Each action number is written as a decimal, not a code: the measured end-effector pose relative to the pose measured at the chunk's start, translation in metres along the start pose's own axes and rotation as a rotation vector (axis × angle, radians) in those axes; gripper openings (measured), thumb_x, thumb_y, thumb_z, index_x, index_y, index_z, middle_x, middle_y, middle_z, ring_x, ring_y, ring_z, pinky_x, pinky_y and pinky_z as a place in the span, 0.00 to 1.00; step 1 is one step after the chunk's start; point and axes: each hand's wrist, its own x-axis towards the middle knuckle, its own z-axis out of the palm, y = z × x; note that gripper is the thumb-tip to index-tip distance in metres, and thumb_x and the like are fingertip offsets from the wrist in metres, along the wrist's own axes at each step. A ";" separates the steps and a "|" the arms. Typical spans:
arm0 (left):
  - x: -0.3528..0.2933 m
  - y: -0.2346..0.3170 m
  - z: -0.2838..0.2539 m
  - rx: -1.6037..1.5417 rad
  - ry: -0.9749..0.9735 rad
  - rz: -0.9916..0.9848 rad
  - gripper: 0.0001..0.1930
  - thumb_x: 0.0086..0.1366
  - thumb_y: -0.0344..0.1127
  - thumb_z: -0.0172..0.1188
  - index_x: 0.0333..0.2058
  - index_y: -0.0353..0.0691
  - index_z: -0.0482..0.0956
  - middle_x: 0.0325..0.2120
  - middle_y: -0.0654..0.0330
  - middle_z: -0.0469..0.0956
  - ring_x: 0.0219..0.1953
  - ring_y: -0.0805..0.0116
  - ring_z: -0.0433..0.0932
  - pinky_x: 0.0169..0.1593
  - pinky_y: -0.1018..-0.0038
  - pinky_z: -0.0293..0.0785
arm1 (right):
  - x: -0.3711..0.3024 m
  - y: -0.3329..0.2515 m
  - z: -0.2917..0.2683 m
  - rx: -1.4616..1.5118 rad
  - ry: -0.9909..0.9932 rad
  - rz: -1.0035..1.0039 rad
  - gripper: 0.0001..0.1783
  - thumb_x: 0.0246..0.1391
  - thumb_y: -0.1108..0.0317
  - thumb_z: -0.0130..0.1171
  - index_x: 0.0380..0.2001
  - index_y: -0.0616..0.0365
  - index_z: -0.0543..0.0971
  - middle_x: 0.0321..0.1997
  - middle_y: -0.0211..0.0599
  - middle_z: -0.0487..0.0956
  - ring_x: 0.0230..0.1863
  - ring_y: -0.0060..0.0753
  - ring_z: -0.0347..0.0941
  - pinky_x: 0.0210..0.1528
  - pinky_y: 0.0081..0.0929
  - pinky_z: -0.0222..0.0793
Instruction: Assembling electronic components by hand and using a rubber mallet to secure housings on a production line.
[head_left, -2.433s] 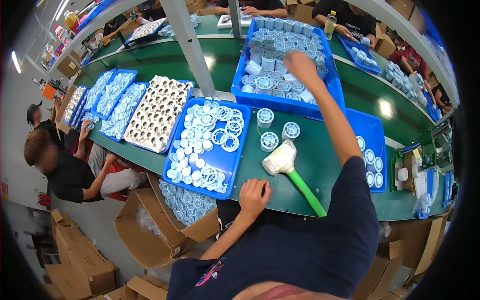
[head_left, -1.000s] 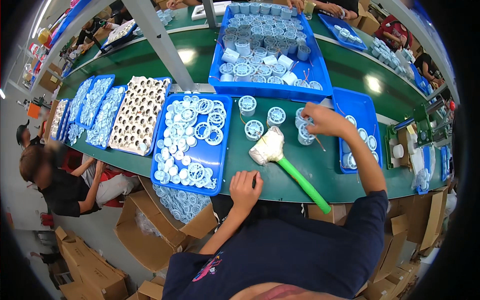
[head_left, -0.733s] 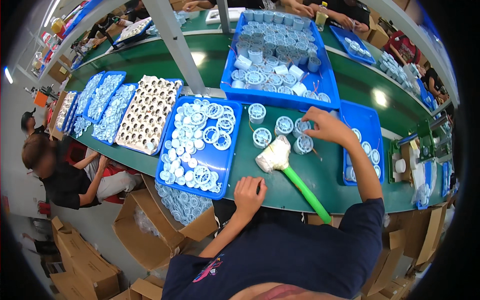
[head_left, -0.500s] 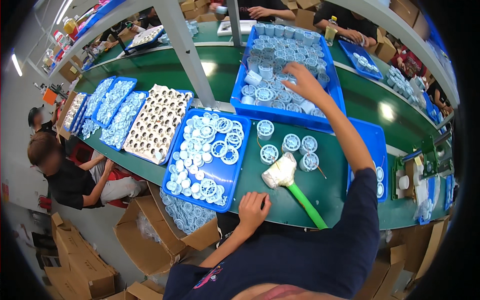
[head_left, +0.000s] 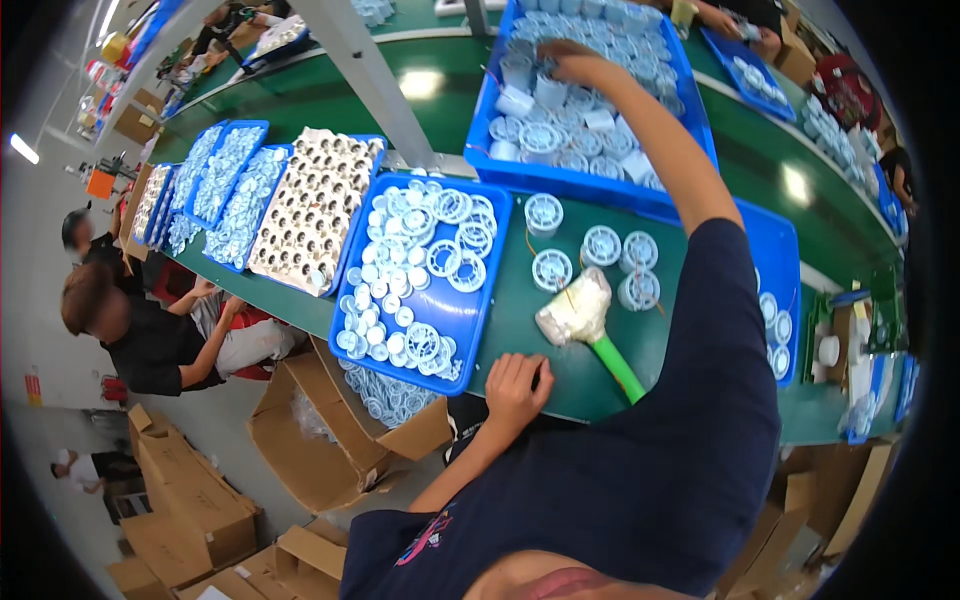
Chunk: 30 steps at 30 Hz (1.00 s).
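Note:
My right hand (head_left: 574, 63) reaches over the large blue bin (head_left: 590, 184), which is packed with light blue round plastic housings. Its fingers bend down and close on a plastic housing (head_left: 550, 92) among the others. My left hand (head_left: 517, 390) rests at the bench's near edge with curled fingers and nothing visible in them. Between my arms lies a mallet (head_left: 577, 308) with a whitish wrapped head and a green handle. Just beyond it, several round housings (head_left: 602, 246) stand on the green bench (head_left: 520, 325), some with thin wires.
Left of the mallet, a blue tray (head_left: 440, 310) holds white caps and light blue rings. Farther left are an egg-carton-like tray (head_left: 315, 210) and more trays of parts. A metal post (head_left: 365, 80) rises beyond. Cardboard boxes (head_left: 305, 430) stand below; a person (head_left: 150, 340) sits at left.
My right hand has reached farther into the bin and its fingers have closed down on a housing. My left hand stays at the bench edge. The whole view has shifted slightly.

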 end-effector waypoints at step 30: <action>0.002 0.005 0.001 0.003 -0.036 -0.055 0.04 0.59 0.30 0.67 0.31 0.42 0.81 0.27 0.59 0.77 0.31 0.56 0.76 0.35 0.61 0.70 | -0.262 -0.136 -0.102 0.273 0.181 0.185 0.14 0.58 0.66 0.65 0.44 0.61 0.82 0.47 0.52 0.78 0.50 0.55 0.77 0.52 0.44 0.75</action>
